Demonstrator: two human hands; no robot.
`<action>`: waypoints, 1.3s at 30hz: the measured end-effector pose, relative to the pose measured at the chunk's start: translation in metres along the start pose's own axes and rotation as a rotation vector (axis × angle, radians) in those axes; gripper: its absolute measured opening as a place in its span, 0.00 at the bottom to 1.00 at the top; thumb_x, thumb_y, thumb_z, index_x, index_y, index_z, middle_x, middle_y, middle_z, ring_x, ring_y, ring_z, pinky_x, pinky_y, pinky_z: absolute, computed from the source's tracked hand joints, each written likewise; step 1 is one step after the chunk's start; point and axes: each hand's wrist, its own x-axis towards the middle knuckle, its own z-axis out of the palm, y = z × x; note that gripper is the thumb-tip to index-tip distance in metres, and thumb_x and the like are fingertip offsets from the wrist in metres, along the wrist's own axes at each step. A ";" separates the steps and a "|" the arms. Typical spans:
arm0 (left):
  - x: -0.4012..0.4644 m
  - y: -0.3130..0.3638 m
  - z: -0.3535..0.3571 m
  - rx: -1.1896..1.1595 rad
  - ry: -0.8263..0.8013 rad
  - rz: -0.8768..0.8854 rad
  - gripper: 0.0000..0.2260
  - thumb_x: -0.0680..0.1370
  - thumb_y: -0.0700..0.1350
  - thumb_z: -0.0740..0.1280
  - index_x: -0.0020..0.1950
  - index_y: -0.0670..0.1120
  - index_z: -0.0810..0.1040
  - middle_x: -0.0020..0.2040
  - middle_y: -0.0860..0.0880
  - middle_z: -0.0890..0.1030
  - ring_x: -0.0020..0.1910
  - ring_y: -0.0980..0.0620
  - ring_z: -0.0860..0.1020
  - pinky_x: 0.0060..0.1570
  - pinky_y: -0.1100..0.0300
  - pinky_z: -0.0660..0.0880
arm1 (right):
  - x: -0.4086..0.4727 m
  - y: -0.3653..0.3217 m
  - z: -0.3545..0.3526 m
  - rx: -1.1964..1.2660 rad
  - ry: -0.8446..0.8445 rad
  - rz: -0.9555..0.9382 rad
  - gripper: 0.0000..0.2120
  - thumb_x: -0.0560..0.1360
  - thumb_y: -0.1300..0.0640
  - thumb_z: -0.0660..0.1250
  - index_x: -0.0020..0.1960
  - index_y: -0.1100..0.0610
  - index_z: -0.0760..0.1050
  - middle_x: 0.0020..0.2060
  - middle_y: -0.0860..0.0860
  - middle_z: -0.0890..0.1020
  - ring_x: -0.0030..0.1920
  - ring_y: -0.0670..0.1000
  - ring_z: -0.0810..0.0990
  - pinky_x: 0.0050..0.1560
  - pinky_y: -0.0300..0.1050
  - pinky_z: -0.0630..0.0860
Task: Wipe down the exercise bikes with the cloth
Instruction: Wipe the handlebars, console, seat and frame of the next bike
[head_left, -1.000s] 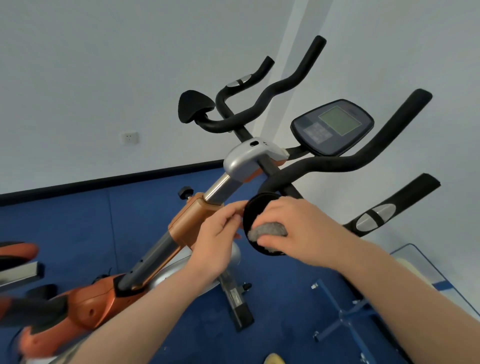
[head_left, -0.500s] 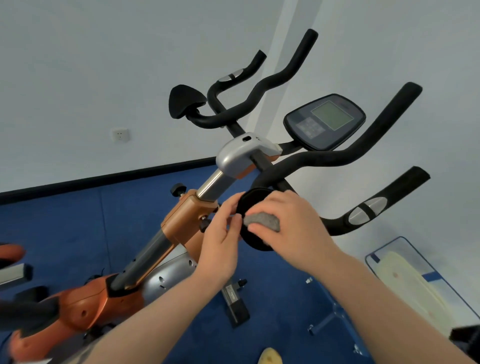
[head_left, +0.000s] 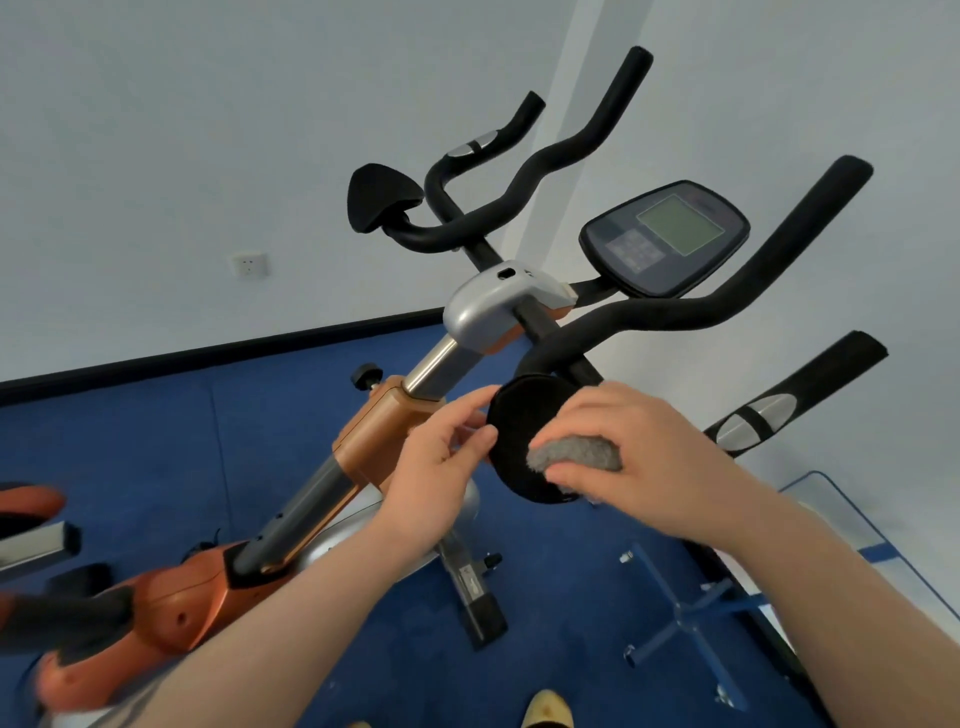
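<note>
Your right hand (head_left: 644, 457) grip clamped on cloth (head_left: 574, 457), soft, light wad, pressed against round black pad (head_left: 519, 431) of exercise bike (head_left: 498, 306). Left hand (head_left: 441, 467) fingers pinch pad edge; padding likely yields, so steady it there.

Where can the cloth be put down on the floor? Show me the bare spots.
Bare blue floor lies left of the orange frame, up to the black skirting. A smaller patch lies between the bike's foot and the blue metal stand. It is crowded by the pad, where both hands work.
</note>
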 end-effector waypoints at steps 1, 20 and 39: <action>-0.001 0.000 0.001 -0.002 0.004 0.008 0.26 0.81 0.36 0.63 0.56 0.72 0.76 0.47 0.63 0.81 0.48 0.62 0.79 0.50 0.67 0.75 | 0.003 0.001 0.000 0.012 0.060 0.035 0.09 0.73 0.50 0.71 0.53 0.45 0.81 0.48 0.39 0.78 0.53 0.42 0.73 0.55 0.44 0.72; 0.009 0.006 -0.004 0.007 -0.009 0.064 0.17 0.82 0.35 0.60 0.60 0.56 0.78 0.53 0.53 0.83 0.54 0.58 0.80 0.53 0.61 0.76 | 0.017 -0.010 0.016 0.001 0.230 0.031 0.13 0.70 0.52 0.74 0.54 0.49 0.80 0.50 0.40 0.74 0.48 0.41 0.75 0.49 0.38 0.72; -0.012 0.004 0.059 0.404 0.199 0.186 0.20 0.79 0.41 0.60 0.70 0.54 0.68 0.72 0.62 0.58 0.71 0.64 0.55 0.69 0.69 0.51 | -0.041 -0.021 0.053 0.382 0.735 0.314 0.15 0.71 0.61 0.74 0.53 0.46 0.79 0.52 0.39 0.77 0.55 0.42 0.77 0.54 0.29 0.71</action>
